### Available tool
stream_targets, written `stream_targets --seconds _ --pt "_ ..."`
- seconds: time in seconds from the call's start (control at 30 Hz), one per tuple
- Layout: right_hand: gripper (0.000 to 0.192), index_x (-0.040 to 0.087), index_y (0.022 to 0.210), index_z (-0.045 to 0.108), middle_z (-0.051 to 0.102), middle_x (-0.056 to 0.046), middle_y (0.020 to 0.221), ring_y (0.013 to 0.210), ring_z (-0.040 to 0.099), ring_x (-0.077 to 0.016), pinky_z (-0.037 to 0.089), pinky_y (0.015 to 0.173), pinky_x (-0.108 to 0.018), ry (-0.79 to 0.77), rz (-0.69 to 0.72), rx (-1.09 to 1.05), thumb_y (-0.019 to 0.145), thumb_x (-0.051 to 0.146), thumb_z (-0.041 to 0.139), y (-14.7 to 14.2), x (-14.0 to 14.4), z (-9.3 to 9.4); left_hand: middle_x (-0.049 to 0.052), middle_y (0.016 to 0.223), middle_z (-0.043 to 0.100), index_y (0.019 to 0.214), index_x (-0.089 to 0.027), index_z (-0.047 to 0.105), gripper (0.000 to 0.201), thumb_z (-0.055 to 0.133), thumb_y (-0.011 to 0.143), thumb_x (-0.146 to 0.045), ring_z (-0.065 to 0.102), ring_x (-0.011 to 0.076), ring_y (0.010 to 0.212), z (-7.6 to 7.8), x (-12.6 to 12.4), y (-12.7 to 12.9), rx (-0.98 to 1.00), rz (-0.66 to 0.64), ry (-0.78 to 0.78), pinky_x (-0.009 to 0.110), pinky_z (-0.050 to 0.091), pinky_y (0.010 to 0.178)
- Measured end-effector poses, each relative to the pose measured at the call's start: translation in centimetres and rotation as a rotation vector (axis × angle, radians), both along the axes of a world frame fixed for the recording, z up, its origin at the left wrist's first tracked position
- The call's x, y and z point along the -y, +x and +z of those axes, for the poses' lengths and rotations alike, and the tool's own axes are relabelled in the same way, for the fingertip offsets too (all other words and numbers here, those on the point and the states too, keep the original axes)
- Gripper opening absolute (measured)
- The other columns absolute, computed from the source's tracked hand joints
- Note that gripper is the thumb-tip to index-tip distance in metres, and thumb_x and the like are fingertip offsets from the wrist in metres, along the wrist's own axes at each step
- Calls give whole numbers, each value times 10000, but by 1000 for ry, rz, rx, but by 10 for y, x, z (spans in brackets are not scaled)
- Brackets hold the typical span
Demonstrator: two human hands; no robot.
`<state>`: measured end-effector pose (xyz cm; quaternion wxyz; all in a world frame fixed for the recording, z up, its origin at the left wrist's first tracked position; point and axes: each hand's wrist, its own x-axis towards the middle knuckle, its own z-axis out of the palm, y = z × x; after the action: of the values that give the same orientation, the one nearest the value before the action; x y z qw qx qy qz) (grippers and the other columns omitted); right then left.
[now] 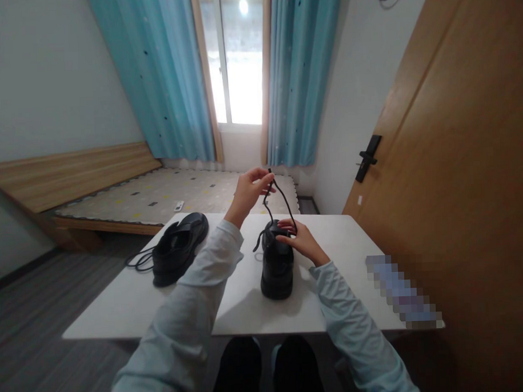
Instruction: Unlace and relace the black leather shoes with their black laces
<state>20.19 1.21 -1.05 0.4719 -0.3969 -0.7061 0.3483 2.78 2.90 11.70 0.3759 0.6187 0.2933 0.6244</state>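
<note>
A black shoe (277, 274) stands on the white table in front of me, its heel towards me. My left hand (249, 190) is raised above it, thumb and fingers pinching the end of a black shoelace (286, 198). The lace hangs in a loop from those fingers down to the shoe; another short piece droops at the shoe's left side. My right hand (305, 241) is at the shoe's upper right, its fingers and thumb curled on the tongue and opening area. Part of the lace runs down by its fingers.
A second black shoe (174, 259) stands on the table (237, 311) at the left, its laces (139, 259) trailing outward. A blurred-out bluish object (402, 294) lies near the right edge. Beyond are a bed (116, 198) with a small white object (179, 206), and a wooden door (466, 154).
</note>
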Motion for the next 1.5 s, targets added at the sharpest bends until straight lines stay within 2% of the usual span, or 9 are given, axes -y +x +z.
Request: stream_targets --seconds 0.2,0.3,0.5,0.67,0.97,1.07,1.17,1.3,1.5 --pt "343 178 933 691 703 -90 983 946 647 -235 489 847 -394 -55 10 -43 743 461 653 6 0 7 -13 712 579 828 -133 553 263 666 747 -357 645 106 580 27 0 6 -9 0 56 175 501 491" --pt "392 199 858 729 704 -85 984 981 622 -239 476 837 -384 42 -46 2 828 529 519 11 2 14 -7 726 571 840 -129 555 224 640 775 -325 653 114 618 38 0 6 -27 28 100 175 502 503" --pt "354 200 813 725 651 -63 883 862 595 -194 447 668 -282 250 -148 -53 840 496 533 11 9 22 0 756 585 839 -156 538 146 543 837 -302 664 116 666 57 0 5 -164 155 196 167 505 514" --pt "311 191 824 708 635 -39 826 780 568 -158 427 702 -284 341 -225 -144 860 445 533 11 12 26 11 761 612 858 -169 539 142 502 851 -306 664 114 657 64 2 9 -251 222 271 156 494 500" --pt "334 179 863 679 671 -55 855 792 589 -163 460 747 -305 330 -243 -339 874 459 498 13 17 37 6 730 616 843 -148 568 145 529 827 -287 663 112 629 74 8 16 -307 277 329 168 499 515" --pt "375 178 963 665 674 -87 971 875 603 -192 467 785 -336 241 -180 -208 835 504 530 11 11 30 -3 702 615 839 -147 571 134 532 824 -274 659 100 626 85 9 17 -295 283 348 152 493 520" --pt "588 187 1152 579 631 -114 1090 975 584 -238 468 841 -388 162 -163 -39 685 527 688 5 5 19 -3 686 620 846 -146 578 128 535 824 -264 656 92 619 96 11 18 -276 285 360 152 494 533" --pt "797 178 1228 493 590 -114 1101 1048 553 -269 439 922 -428 148 -171 122 556 490 786 -4 2 4 4 684 637 838 -150 586 117 535 827 -255 657 94 606 110 13 19 -255 285 353 163 491 531" --pt "987 216 1348 276 560 -95 1128 1049 558 -247 466 889 -401 -10 -161 27 540 438 798 -10 -5 -16 9 710 669 770 -176 575 75 568 815 -236 652 101 588 125 18 19 -266 299 347 176 462 485"
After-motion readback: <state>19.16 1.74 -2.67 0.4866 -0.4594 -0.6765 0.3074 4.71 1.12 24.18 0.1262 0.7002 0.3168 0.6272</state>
